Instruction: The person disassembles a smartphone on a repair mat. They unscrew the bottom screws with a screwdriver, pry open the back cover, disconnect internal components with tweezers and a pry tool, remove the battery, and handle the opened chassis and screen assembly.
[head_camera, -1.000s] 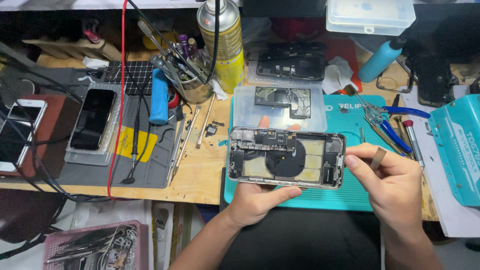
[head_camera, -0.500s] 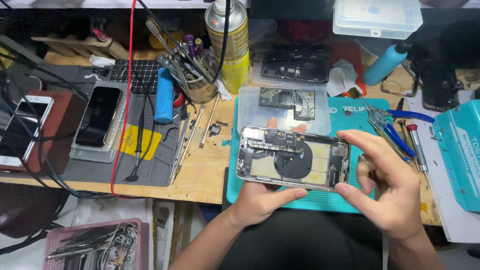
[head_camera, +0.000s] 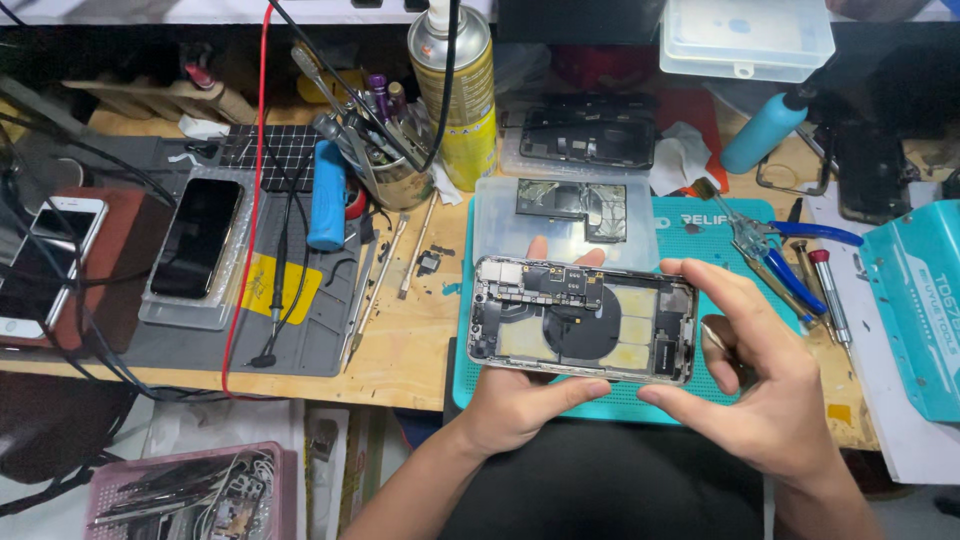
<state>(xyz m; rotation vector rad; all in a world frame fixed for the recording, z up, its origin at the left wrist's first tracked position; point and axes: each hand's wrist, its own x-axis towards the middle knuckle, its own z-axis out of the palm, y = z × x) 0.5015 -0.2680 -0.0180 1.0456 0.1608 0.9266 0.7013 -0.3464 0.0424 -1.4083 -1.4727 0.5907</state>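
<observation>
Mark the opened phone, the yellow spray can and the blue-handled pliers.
opened phone (head_camera: 585, 322), head view, on the round coil in its middle.
yellow spray can (head_camera: 465, 105), head view, on the can's body.
blue-handled pliers (head_camera: 790, 280), head view, on one blue handle.

The opened phone (head_camera: 583, 320) sits at centre frame above the mat (head_camera: 640, 400), held between both hands — a tool cup (head_camera: 385, 170) and spray can (head_camera: 455, 90) lie upper centre, pliers (head_camera: 780, 255) right, another phone (head_camera: 195, 240) left.
</observation>
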